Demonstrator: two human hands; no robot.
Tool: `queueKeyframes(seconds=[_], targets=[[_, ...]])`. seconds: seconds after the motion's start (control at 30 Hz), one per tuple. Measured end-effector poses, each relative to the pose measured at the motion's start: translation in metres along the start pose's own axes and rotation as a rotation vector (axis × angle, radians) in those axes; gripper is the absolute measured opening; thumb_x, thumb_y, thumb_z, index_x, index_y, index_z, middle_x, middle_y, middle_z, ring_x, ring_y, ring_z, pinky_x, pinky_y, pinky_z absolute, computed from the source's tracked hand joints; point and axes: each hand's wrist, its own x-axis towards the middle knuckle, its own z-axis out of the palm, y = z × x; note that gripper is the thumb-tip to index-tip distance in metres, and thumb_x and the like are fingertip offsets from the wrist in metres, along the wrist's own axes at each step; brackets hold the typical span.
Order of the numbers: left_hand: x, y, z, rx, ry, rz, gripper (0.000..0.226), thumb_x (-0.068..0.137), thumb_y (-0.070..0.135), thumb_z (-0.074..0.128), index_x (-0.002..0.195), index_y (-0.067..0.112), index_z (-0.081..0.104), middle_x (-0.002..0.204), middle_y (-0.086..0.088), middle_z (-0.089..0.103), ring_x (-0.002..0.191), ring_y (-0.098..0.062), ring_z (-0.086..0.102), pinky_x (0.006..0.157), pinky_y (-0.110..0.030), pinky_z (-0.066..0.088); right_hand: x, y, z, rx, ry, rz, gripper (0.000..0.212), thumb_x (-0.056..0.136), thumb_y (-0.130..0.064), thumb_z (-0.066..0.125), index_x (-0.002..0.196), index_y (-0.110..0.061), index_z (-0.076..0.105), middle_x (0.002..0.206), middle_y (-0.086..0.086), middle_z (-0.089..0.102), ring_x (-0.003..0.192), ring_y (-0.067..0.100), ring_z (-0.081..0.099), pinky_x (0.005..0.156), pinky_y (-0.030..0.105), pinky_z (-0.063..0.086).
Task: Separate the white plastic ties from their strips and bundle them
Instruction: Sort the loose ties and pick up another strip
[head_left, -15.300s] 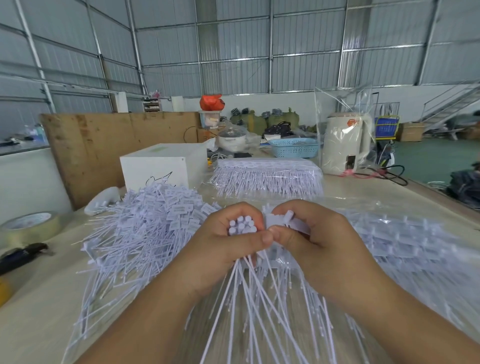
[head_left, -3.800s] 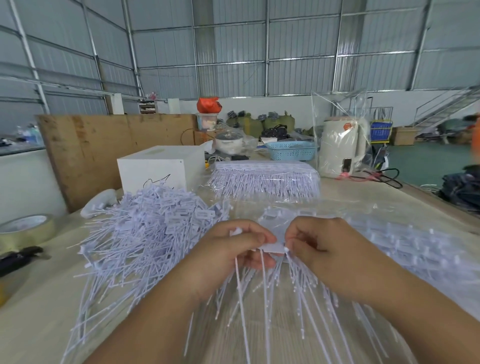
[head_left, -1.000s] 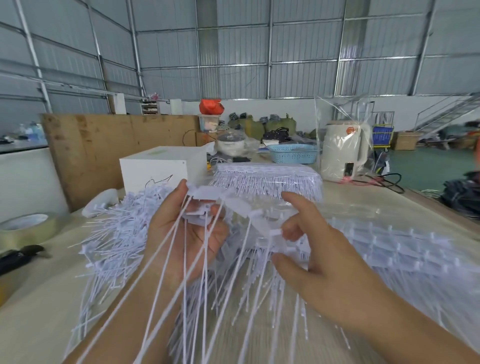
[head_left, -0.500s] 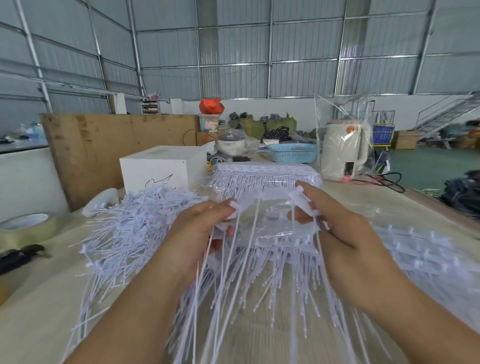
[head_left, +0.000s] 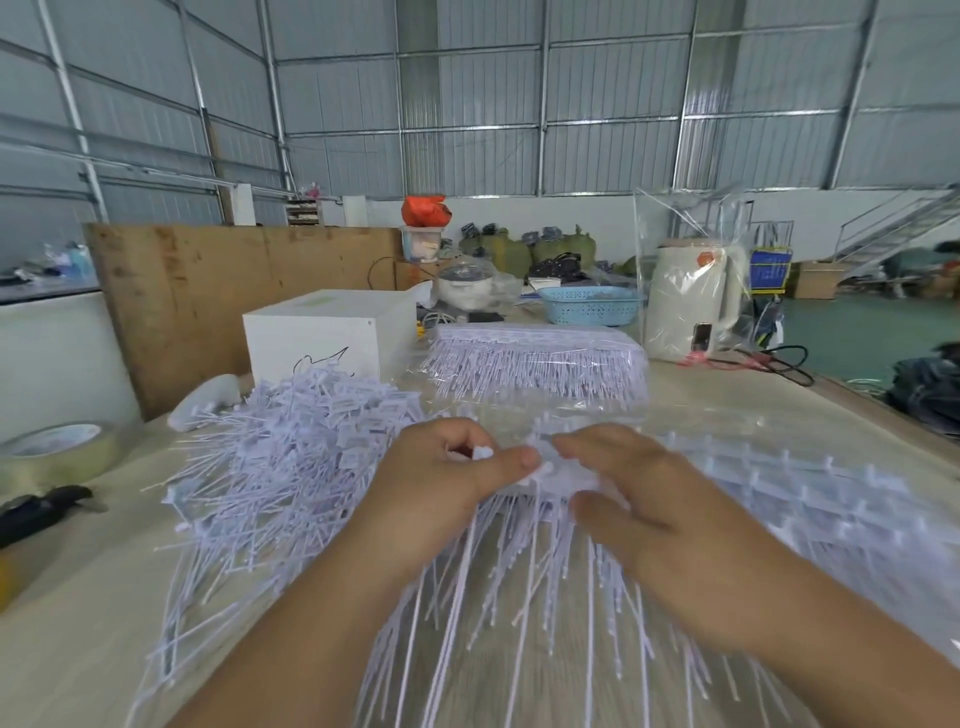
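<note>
The fingers (head_left: 511, 460) of the left hand (head_left: 441, 483) were curled, thumb pressed toward the forefinger, pinching the white heads of a few ties (head_left: 483, 453) at the top end of a strip of ties (head_left: 558, 475). The right hand (head_left: 644, 499) met it from the other side, its fingers bent round the same strip and its thumb underneath, gripping it; motion blur hid the exact contact. From that shared grip the long thin tails (head_left: 498, 597) of the ties hung down and fanned toward the camera, over the pale bench (head_left: 78, 613).

Just left of the left hand lay a loose heap of separated ties (head_left: 291, 457). To the right of the right hand, more strips (head_left: 810, 493) lay flat on clear plastic. Farther back a wrapped block of strips (head_left: 535, 358) stood beside a white box (head_left: 322, 332). Behind those were a blue basket (head_left: 589, 306) and a white kettle (head_left: 691, 306) inside a clear bag. At the bench's left edge sat a roll of tape (head_left: 57, 452) and, nearer, a black-handled tool (head_left: 41, 512).
</note>
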Motion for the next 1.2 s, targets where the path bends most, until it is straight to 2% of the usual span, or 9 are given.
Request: queueKeyframes(seconds=[0.1, 0.23, 0.4, 0.63, 0.73, 0.83, 0.93, 1.07, 1.2], targets=[[-0.002, -0.001, 0.005, 0.016, -0.071, 0.041, 0.038, 0.058, 0.053, 0.077, 0.064, 0.017, 0.065, 0.06, 0.005, 0.053, 0.048, -0.005, 0.044, 0.054, -0.019, 0.037, -0.001, -0.005, 0.015, 0.02, -0.012, -0.054, 0.031, 0.094, -0.057, 0.043, 0.118, -0.038, 0.053, 0.11, -0.022, 0.056, 0.106, -0.002, 0.05, 0.093, 0.026, 0.041], [-0.005, 0.0, 0.005, -0.033, -0.213, 0.047, 0.04, 0.058, 0.06, 0.08, 0.07, 0.023, 0.07, 0.062, 0.013, 0.059, 0.056, -0.001, 0.058, 0.049, -0.016, 0.043, 0.003, -0.002, 0.008, 0.102, 0.12, -0.067, 0.024, 0.09, -0.048, 0.053, 0.085, -0.027, 0.063, 0.077, -0.004, 0.059, 0.071, 0.013, 0.055, 0.066, 0.033, 0.046], [-0.001, 0.001, -0.004, -0.107, -0.169, -0.081, 0.026, 0.079, 0.043, 0.075, 0.082, 0.017, 0.073, 0.084, -0.008, 0.071, 0.063, -0.02, 0.067, 0.04, -0.023, 0.043, 0.005, 0.01, -0.006, -0.002, 0.127, 0.007, 0.023, 0.094, -0.031, 0.058, 0.074, -0.02, 0.056, 0.063, -0.018, 0.051, 0.057, 0.004, 0.048, 0.05, 0.019, 0.027], [0.004, -0.007, -0.01, 0.133, 0.064, -0.142, 0.024, 0.096, 0.023, 0.055, 0.079, 0.011, 0.067, 0.061, -0.007, 0.069, 0.041, -0.022, 0.057, 0.041, -0.025, 0.042, 0.005, 0.012, -0.011, -0.413, 0.099, 0.055, 0.027, 0.097, -0.036, 0.047, 0.073, -0.025, 0.047, 0.07, -0.008, 0.05, 0.071, 0.009, 0.048, 0.066, 0.027, 0.028], [0.004, -0.003, -0.011, 0.115, 0.055, -0.089, 0.025, 0.096, 0.021, 0.052, 0.077, 0.016, 0.066, 0.057, -0.008, 0.068, 0.037, -0.019, 0.052, 0.039, -0.021, 0.038, 0.003, 0.012, -0.01, -0.493, 0.126, 0.115, 0.016, 0.094, -0.031, 0.045, 0.096, -0.03, 0.06, 0.085, -0.012, 0.059, 0.087, 0.01, 0.05, 0.096, 0.033, 0.036], [0.001, 0.002, -0.008, 0.073, 0.009, -0.017, 0.022, 0.094, 0.021, 0.056, 0.076, 0.02, 0.067, 0.056, -0.006, 0.067, 0.035, -0.017, 0.047, 0.038, -0.015, 0.033, 0.001, 0.005, -0.005, -0.548, 0.033, 0.169, 0.044, 0.088, -0.026, 0.041, 0.13, -0.034, 0.051, 0.117, -0.014, 0.058, 0.117, 0.012, 0.042, 0.12, 0.046, 0.002], [-0.006, 0.004, 0.004, 0.054, -0.079, 0.061, 0.02, 0.094, 0.025, 0.059, 0.075, 0.024, 0.066, 0.053, -0.003, 0.064, 0.035, -0.014, 0.047, 0.04, -0.014, 0.035, -0.001, -0.007, -0.001, -0.517, 0.036, 0.095, 0.05, 0.086, -0.043, 0.021, 0.12, -0.031, 0.056, 0.113, -0.016, 0.056, 0.118, 0.008, 0.039, 0.115, 0.041, -0.018], [-0.013, 0.006, 0.011, -0.07, -0.219, 0.119, 0.02, 0.092, 0.02, 0.063, 0.072, 0.023, 0.066, 0.052, -0.004, 0.06, 0.04, -0.014, 0.052, 0.042, -0.017, 0.04, 0.0, -0.011, 0.003, -0.239, -0.031, -0.01, 0.038, 0.096, -0.056, 0.03, 0.109, -0.033, 0.058, 0.097, -0.016, 0.061, 0.101, 0.0, 0.052, 0.12, 0.034, 0.006], [-0.014, 0.009, 0.007, -0.151, -0.347, 0.154, 0.009, 0.079, 0.026, 0.066, 0.072, 0.021, 0.069, 0.061, -0.014, 0.062, 0.043, -0.017, 0.054, 0.045, -0.022, 0.044, 0.005, 0.002, 0.002, 0.017, -0.017, -0.036, 0.022, 0.092, -0.039, 0.057, 0.082, -0.021, 0.065, 0.084, -0.003, 0.056, 0.082, 0.009, 0.053, 0.079, 0.029, 0.043]])
